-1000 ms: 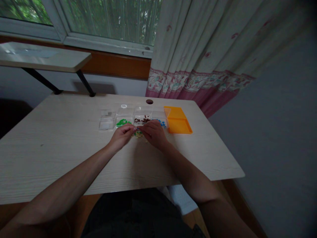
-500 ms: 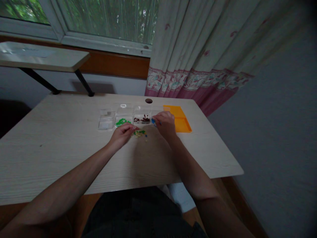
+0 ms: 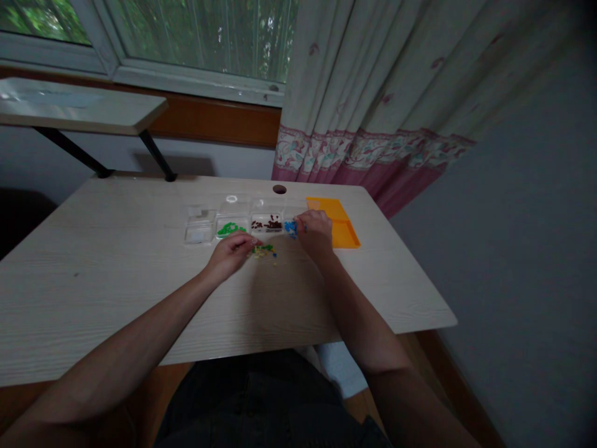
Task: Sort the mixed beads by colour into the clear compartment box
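My left hand (image 3: 231,251) is closed in a pinch beside a small loose pile of mixed green, yellow and blue pieces (image 3: 263,250) on the table. Whatever its fingertips hold is too small to make out. My right hand (image 3: 316,231) is over the right end of the clear boxes, fingers curled together by the blue pieces (image 3: 290,228), and it hides part of that box. Its grip is also too small to read. Green pieces (image 3: 229,229) fill part of one clear box, and dark brown pieces (image 3: 273,223) lie in the box between green and blue.
A clear box (image 3: 199,234) with something pale in it stands at the left of the row. An open orange case (image 3: 346,234) lies to the right, next to my right hand. Behind are a cable hole (image 3: 279,189), a raised shelf (image 3: 84,109) and a curtain (image 3: 364,149).
My right hand has shifted slightly to the right, uncovering more of the blue pieces. My left hand stays nearly where it was.
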{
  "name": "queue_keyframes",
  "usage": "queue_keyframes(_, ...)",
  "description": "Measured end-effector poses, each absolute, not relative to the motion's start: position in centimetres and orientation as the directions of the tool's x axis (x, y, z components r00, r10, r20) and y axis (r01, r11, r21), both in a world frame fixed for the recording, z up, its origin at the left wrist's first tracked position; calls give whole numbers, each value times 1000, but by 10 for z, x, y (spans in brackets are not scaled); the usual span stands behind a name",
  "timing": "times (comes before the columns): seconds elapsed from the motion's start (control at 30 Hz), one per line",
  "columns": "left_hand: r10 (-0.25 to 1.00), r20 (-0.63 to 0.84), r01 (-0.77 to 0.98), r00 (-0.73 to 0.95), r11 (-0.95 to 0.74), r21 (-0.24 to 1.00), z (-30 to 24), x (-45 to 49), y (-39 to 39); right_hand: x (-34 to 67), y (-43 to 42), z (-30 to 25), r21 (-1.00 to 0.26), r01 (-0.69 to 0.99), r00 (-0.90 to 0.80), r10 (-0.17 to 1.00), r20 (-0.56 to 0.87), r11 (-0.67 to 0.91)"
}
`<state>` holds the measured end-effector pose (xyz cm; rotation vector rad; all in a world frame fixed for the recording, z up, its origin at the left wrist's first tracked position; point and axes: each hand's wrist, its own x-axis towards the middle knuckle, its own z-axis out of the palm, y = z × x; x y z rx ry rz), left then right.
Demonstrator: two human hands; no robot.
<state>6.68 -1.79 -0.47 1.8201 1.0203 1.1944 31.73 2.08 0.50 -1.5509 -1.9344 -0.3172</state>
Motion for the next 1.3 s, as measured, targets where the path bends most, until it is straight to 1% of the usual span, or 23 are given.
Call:
queue_keyframes(0.07,855,429,257,291,-502,826,-5,67,-19,316,20,7,-196,941,-106,789,605,277)
queue_keyframes(0.1,826,464,292,319,-552,781,-5,67,-20,316,19,8,-198,940,-107,791,602,277)
queue_keyframes(0.2,698,523,414,489,-713,566,-4,69,-25,314,18,8,-203,936,-114,794,597,287)
queue_keyframes(0.3,590,478,471,650,-807,356,-4,76,-30,313,18,6,-209,930,-120,788,603,302)
queue_keyframes(0.37,584,445,523,679,-810,265,-6,81,-32,312,18,5,-210,930,-122,791,599,302)
queue_keyframes(0.43,595,421,564,685,-798,210,-8,86,-32,311,19,4,-208,930,-126,795,593,302)
queue_keyframes(0.53,602,408,574,687,-793,204,-10,87,-31,311,19,4,-211,927,-132,796,591,310)
queue_keyframes(0.73,620,422,553,662,-783,283,-12,84,-29,311,19,5,-226,925,-133,819,559,305)
queue_keyframes(0.93,633,413,586,655,-770,253,-10,81,-28,311,18,5,-218,919,-142,791,594,329)
queue_keyframes(1.1,656,414,609,631,-749,260,-9,78,-27,311,18,5,-227,911,-161,803,574,345)
queue_keyframes(1.2,653,417,616,632,-750,241,-9,79,-28,310,18,7,-241,906,-168,816,553,349)
queue_keyframes(1.27,664,428,623,613,-739,254,-8,79,-28,308,17,9,-246,892,-195,814,547,379)
queue_keyframes(1.3,677,441,626,589,-727,281,-8,79,-28,306,16,11,-247,880,-220,809,545,406)
